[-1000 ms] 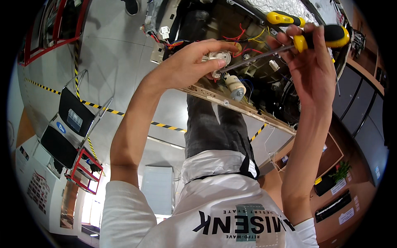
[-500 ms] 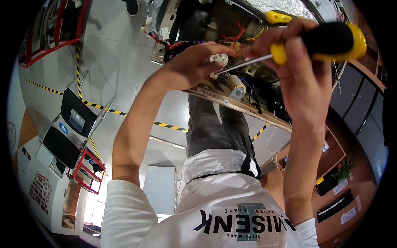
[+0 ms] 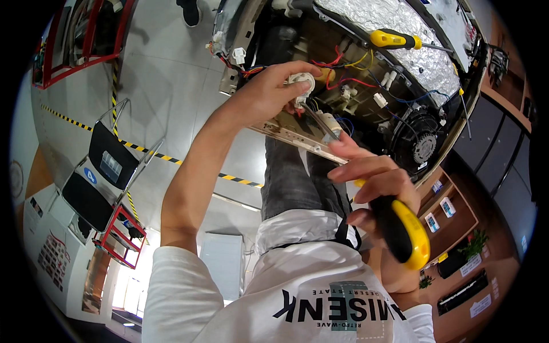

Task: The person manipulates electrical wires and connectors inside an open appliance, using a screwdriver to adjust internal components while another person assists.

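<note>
The left hand (image 3: 260, 96) is pinching a white part (image 3: 299, 86) over the open housing (image 3: 293, 135). Nearer the body and to the right, the right hand (image 3: 382, 178) is gripping a screwdriver (image 3: 399, 228), its shaft reaching toward the part. Wires (image 3: 359, 82), a cylinder (image 3: 328, 122) and a round black unit (image 3: 416, 144) are sitting inside the housing.

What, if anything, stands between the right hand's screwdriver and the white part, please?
Nothing visible: the screwdriver in the right hand has a clear line, its tip close to the white part held in the left hand.
</note>
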`<state>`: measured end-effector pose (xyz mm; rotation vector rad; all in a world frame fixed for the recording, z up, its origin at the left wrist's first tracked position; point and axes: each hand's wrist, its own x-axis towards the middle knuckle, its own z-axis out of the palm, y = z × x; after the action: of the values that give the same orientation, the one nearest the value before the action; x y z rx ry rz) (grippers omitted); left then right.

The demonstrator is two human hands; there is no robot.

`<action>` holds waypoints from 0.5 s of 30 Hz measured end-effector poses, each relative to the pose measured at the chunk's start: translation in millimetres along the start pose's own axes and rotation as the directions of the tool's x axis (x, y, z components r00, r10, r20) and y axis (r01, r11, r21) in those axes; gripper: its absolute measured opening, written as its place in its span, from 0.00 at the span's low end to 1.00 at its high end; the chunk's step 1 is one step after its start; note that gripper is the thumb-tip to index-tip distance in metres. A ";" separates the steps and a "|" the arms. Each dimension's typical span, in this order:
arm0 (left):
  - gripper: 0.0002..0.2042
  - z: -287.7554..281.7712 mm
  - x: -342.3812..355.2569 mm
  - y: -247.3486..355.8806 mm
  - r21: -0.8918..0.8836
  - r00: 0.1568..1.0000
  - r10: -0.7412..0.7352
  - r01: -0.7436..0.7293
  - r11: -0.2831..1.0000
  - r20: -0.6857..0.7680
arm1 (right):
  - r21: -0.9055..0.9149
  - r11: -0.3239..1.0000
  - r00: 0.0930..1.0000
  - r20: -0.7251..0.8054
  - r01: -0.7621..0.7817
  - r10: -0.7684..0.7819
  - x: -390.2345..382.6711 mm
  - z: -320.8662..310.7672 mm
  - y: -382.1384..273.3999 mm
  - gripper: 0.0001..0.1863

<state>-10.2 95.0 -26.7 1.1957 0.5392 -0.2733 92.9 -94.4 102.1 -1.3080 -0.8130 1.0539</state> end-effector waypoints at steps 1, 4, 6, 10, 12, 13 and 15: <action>0.15 -0.8 0.1 -1.3 -0.005 1.000 0.028 -0.028 1.000 0.000 | 0.058 0.998 0.999 -0.035 -0.011 0.013 -1.5 -4.4 -1.0 0.15; 0.15 -1.8 2.0 -1.2 -0.104 0.997 0.072 -0.070 0.992 0.019 | 0.267 0.963 0.973 -0.227 0.024 0.039 -9.4 -18.7 -1.6 0.12; 0.15 -3.2 -0.6 2.5 -0.181 0.997 0.064 -0.056 0.982 0.040 | 0.351 0.930 0.954 -0.301 0.106 0.005 -10.5 -28.9 1.8 0.11; 0.16 -4.8 -1.6 2.1 -0.252 0.997 0.046 -0.030 0.967 0.058 | 0.353 0.926 0.957 -0.290 0.131 -0.025 -10.1 -35.7 5.0 0.12; 0.16 -6.1 -1.7 3.5 -0.265 0.998 0.033 -0.016 0.964 0.059 | 0.339 0.933 0.965 -0.260 0.119 -0.029 -9.2 -34.2 5.1 0.11; 0.16 -6.5 -1.7 3.9 -0.271 0.998 0.027 -0.010 0.963 0.058 | 0.327 0.939 0.970 -0.241 0.106 -0.026 -9.2 -33.4 5.1 0.11; 0.16 -7.8 -1.0 3.4 -0.287 0.998 0.021 -0.006 0.958 0.052 | 0.294 0.954 0.979 -0.203 0.065 -0.004 -8.5 -33.1 4.3 0.10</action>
<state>-11.4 103.3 -25.5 0.9076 0.5042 -0.2071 120.0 -114.2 94.7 -1.1151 -0.4995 0.9574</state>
